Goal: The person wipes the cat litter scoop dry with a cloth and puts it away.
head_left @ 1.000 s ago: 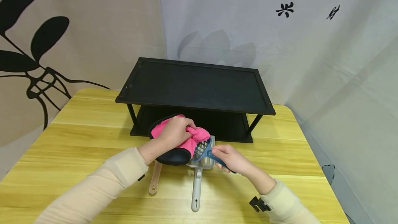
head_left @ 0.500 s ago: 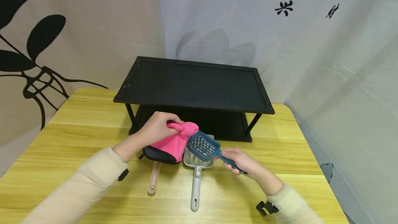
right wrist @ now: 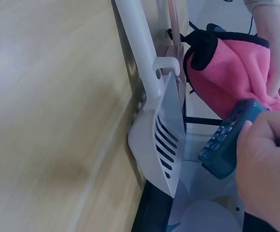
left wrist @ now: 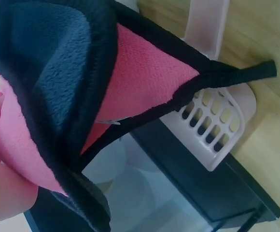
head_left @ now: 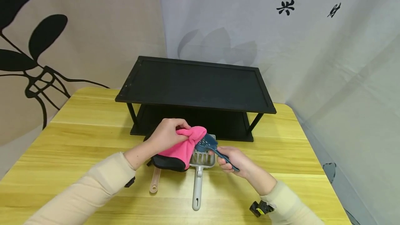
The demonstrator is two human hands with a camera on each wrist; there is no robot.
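My left hand [head_left: 168, 134] pinches a bunched pink cloth [head_left: 175, 151] with a dark backing and black edging. The cloth's bunched end overlaps the head of a blue slotted litter scoop [head_left: 207, 143], partly covering it. Curled around that scoop's handle, my right hand [head_left: 235, 160] holds it tilted above the table. Beneath lies a grey litter scoop [head_left: 197, 188], its handle toward me and part of its slotted head hidden. A pale pink scoop [left wrist: 210, 121] lies left of it; in the head view only its paw-marked handle [head_left: 155, 180] shows below the cloth.
A black two-tier shelf [head_left: 197, 84] stands behind the hands, its lower tier [head_left: 231, 129] close to the scoops' heads. The wooden table [head_left: 275, 141] extends to both sides. Pale printed curtains [head_left: 218, 16] hang behind it.
The cloth and left hand drew back left from the blue scoop, baring its head, then came right over it again. The right hand moved right, then partly back left, as the scoop turned.
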